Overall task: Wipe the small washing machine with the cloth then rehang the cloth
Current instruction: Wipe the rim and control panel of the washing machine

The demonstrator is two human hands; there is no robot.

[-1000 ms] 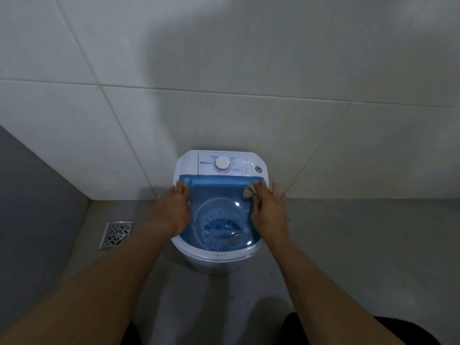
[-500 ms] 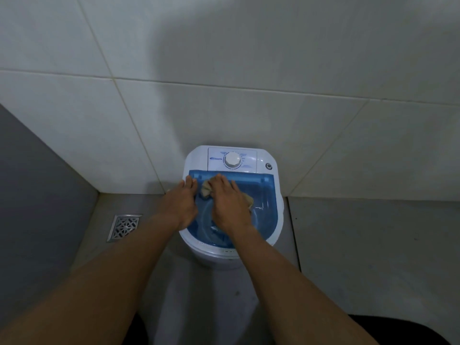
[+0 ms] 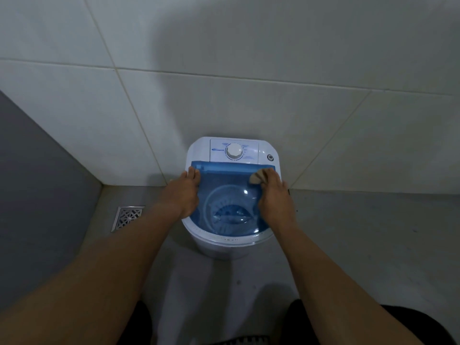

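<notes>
A small white washing machine (image 3: 263, 153) stands on the floor against the tiled wall. It has a white dial on its panel and a see-through blue lid (image 3: 229, 185). My left hand (image 3: 183, 195) rests flat on the lid's left edge, fingers straight. My right hand (image 3: 273, 195) presses a beige cloth (image 3: 256, 177) onto the lid's far right corner. Only a small fold of the cloth shows from under the fingers.
A metal floor drain (image 3: 128, 216) lies in the floor to the left of the machine. A grey wall (image 3: 37, 195) closes the left side. Grey floor (image 3: 361, 232) stretches to the right. My dark-clothed legs (image 3: 398, 327) show at the bottom edge.
My right hand has swept the cloth from the lid's left-middle back to its far right corner. The left hand has stayed on the left edge.
</notes>
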